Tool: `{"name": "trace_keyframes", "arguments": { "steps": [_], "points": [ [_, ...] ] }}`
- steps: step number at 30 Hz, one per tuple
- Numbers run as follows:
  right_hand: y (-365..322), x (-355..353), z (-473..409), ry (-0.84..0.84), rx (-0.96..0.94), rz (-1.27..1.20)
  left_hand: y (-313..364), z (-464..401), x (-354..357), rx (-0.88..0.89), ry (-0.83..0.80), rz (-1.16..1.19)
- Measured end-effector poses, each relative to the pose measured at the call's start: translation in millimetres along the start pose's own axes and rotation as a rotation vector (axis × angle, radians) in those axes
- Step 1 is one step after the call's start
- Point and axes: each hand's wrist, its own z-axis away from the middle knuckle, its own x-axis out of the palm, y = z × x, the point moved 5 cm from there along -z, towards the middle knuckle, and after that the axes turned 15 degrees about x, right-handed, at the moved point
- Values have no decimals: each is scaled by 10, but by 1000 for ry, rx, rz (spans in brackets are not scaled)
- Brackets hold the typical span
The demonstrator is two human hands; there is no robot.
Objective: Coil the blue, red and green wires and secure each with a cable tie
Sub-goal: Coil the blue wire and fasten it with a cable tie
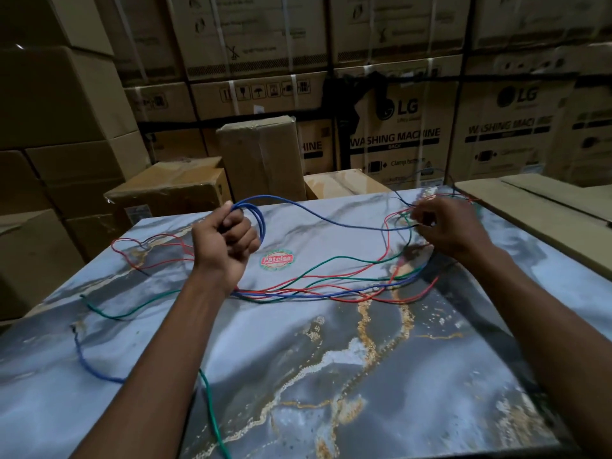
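My left hand [227, 241] is raised above the marble-patterned table [331, 376], fist closed around a few loops of the blue wire [256, 213]. From that coil the blue wire runs in the air to my right hand [447, 226], whose fingers pinch it amid a tangle of red, green and blue strands. The red wire [145, 250] loops on the table left of my left hand and winds across the middle. The green wire [132, 311] trails along the table's left side and under my left forearm. No cable tie is visible.
A round red and green sticker [277, 259] sits mid-table. Stacked cardboard boxes [397, 127] wall the back and left. A flat carton [546, 207] adjoins the table's right edge, and a tall box [261, 154] stands just behind the table.
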Motion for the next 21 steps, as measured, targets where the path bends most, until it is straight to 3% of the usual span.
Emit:
{"name": "trace_keyframes", "arguments": {
  "steps": [6, 12, 21],
  "points": [
    [-784, -56, 275, -205, -143, 83, -222, 69, 184, -118, -117, -128],
    [-1349, -88, 593, -133, -303, -55, -361, 155, 317, -180, -170, -198],
    [-1497, -69, 693, -315, -233, -737, -355, 300, 506, -310, -277, -25]
  ]
}}
